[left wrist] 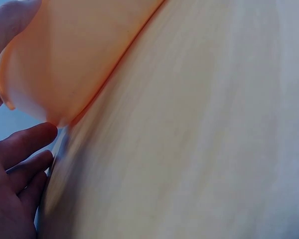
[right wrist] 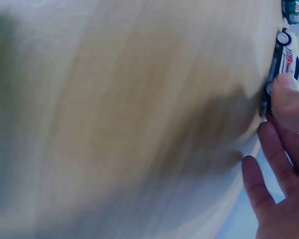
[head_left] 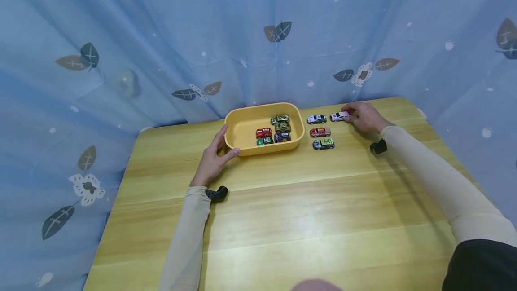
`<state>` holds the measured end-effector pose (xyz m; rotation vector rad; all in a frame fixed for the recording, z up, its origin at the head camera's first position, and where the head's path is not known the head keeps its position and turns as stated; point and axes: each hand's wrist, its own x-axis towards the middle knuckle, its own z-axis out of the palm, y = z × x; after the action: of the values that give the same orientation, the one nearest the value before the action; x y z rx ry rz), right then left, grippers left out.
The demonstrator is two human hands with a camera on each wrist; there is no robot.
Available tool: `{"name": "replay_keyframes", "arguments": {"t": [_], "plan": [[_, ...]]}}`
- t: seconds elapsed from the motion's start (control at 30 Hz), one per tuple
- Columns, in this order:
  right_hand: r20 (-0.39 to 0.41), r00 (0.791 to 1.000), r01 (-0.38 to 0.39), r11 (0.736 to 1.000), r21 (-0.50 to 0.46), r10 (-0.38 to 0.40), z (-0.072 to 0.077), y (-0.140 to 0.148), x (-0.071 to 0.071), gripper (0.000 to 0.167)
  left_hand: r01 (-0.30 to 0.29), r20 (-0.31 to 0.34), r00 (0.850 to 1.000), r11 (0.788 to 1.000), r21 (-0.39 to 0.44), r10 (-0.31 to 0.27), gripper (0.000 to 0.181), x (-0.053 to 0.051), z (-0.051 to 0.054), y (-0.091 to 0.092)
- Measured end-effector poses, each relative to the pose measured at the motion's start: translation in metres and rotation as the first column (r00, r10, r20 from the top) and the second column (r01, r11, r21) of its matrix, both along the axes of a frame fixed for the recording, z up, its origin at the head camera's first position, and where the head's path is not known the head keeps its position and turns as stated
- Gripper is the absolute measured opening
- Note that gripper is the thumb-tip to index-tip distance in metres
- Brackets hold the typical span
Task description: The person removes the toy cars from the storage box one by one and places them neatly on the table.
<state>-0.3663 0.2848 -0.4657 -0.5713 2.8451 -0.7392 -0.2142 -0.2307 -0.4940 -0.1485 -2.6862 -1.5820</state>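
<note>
Wooden table [head_left: 258, 219], blue curtain [head_left: 238, 26] behind. Left hand [head_left: 212, 160] gripping yellow tray [head_left: 243, 131]; right hand [head_left: 365, 118] pinching white car [head_left: 338, 116], right of tray. Likely step: placing or collecting car; next probably calls for level release or lift.

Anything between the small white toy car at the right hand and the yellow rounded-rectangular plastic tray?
Yes: a small, pale, dark-trimmed toy car sits directly between the white car and the tray, whose raised right wall also stands in between. Nothing visible separates the right hand from its car.
</note>
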Motion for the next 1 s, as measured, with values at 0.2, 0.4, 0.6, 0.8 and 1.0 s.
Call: {"name": "replay_keyframes", "arguments": {"t": [0.2,0.4,0.6,0.8,1.0], "plan": [[0.062,0.997,-0.035,0.999,0.011,0.034,0.011,0.001,-0.004,0.061,0.004,-0.010,1.000,1.000,-0.016,-0.004,0.092,-0.004,0.005,-0.003],[0.044,0.994,-0.104,0.992,0.067,0.101,0.029,-0.013,-0.006,0.067,0.000,-0.003,1.000,1.000,-0.009,0.000,0.093,-0.003,0.004,-0.003],[-0.133,0.973,-0.178,0.980,0.089,0.189,0.061,-0.060,-0.007,0.050,-0.003,0.000,1.000,1.000,0.015,0.003,0.093,0.001,-0.001,-0.002],[-0.175,0.928,-0.315,0.944,0.098,0.328,0.099,-0.137,0.010,0.042,0.004,-0.019,1.000,1.000,0.007,-0.004,0.092,0.000,0.001,-0.002],[-0.115,0.876,-0.458,0.882,0.110,0.469,0.111,-0.197,0.027,0.040,0.000,-0.010,1.000,1.000,-0.003,0.000,0.092,0.001,0.001,-0.001]]}}
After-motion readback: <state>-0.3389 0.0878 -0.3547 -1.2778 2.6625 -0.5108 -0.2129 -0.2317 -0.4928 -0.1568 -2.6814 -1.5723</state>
